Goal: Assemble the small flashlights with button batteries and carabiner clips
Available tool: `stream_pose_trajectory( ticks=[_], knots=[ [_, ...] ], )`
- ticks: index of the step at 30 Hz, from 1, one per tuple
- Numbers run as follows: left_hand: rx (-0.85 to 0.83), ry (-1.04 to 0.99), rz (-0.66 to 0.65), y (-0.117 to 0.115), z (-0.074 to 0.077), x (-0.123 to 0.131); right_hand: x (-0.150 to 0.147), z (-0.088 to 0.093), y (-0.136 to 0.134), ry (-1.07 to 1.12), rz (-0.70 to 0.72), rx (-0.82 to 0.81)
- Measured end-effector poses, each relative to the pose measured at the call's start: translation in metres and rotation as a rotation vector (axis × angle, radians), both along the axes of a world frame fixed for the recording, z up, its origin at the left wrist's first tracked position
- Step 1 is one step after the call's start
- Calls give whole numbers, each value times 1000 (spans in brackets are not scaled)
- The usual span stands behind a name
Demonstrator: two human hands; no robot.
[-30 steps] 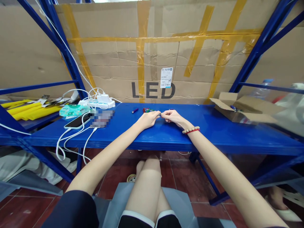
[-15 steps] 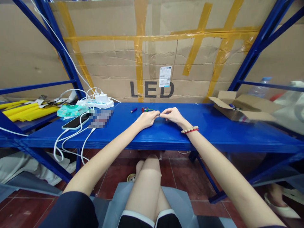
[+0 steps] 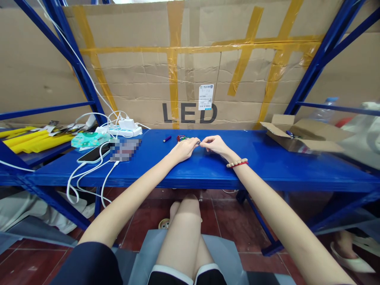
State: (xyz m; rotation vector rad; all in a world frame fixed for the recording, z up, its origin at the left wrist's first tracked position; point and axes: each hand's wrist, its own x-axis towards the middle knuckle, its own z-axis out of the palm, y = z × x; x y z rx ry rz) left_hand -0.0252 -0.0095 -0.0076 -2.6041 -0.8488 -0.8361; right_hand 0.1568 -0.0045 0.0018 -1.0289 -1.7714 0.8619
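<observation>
Over the middle of the blue table [image 3: 225, 170], my left hand [image 3: 185, 150] and my right hand [image 3: 216, 145] meet at the fingertips. Between them is a small dark metallic piece [image 3: 198, 143], too small to name. The fingers of both hands are closed in a pinch on it. Just behind my left hand lie small red and green items [image 3: 180, 138], partly covered by that hand. A short purple-blue cylinder [image 3: 167, 139] rests further left.
At the left are a phone [image 3: 94, 153] with white cables, a white power strip [image 3: 126, 128], a teal packet [image 3: 90, 139] and yellow items [image 3: 41, 140]. An open cardboard box [image 3: 297, 136] stands at the right. A large cardboard sheet [image 3: 142, 79] rises behind the table.
</observation>
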Motion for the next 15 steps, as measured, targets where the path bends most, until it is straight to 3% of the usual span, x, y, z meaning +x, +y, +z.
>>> stream_pose_trajectory(
  ticks=[15],
  knots=[
    [-11, 13, 41, 0, 1, 1, 0, -1, 2, 50, -16, 63]
  ],
)
